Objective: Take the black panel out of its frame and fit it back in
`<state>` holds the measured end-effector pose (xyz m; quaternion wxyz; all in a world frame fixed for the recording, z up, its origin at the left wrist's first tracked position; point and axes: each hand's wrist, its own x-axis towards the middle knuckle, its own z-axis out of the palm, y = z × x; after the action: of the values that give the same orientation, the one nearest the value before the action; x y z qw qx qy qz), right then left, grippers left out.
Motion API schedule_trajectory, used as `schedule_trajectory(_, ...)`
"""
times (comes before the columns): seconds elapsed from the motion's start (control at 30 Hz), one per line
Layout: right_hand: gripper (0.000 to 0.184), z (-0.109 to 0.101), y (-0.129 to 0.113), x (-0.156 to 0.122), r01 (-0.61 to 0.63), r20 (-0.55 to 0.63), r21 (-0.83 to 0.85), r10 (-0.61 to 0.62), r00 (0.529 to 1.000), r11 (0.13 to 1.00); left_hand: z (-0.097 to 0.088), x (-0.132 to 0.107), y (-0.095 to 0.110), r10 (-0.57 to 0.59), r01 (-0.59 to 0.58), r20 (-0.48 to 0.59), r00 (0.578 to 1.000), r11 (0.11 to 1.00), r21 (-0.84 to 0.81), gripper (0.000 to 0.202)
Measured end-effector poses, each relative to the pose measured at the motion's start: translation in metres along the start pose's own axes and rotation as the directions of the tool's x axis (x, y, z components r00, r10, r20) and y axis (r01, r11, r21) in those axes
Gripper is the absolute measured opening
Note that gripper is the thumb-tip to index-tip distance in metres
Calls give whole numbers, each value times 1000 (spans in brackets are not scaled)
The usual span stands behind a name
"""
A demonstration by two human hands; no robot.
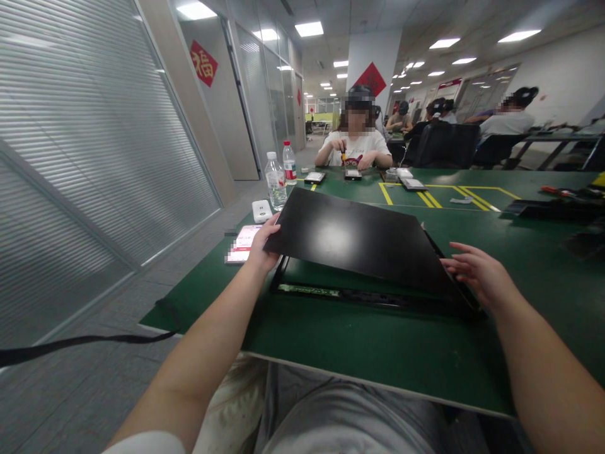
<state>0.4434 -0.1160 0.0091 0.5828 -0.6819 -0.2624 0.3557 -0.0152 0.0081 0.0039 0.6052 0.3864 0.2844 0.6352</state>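
My left hand [265,244] is closed on the left edge of a flat black screen panel [350,233], thumb on top and fingers underneath. The panel is tilted, with its left side lifted and its right side low. Beneath it lies a thin black frame [368,297] with a strip of green circuit board [307,290] along its near side. Most of the frame is hidden by the panel. At the right edge my right hand [482,274] has its fingers apart, the tips at or very near the panel's edge; contact is hard to make out.
Left of the panel are a lit phone [243,244], a white device [261,211] and two bottles [275,183]. Across the green table [359,353] a person [359,142] handles a small drive-like box [352,174]. Dark tools [558,208] lie at right.
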Motion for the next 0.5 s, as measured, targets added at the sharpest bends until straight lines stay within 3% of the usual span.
schedule_trajectory(0.5,31,-5,12,16,49,-131,-50,-55,990,998,-3,2,-6,-47,44,40,998,996,83,72)
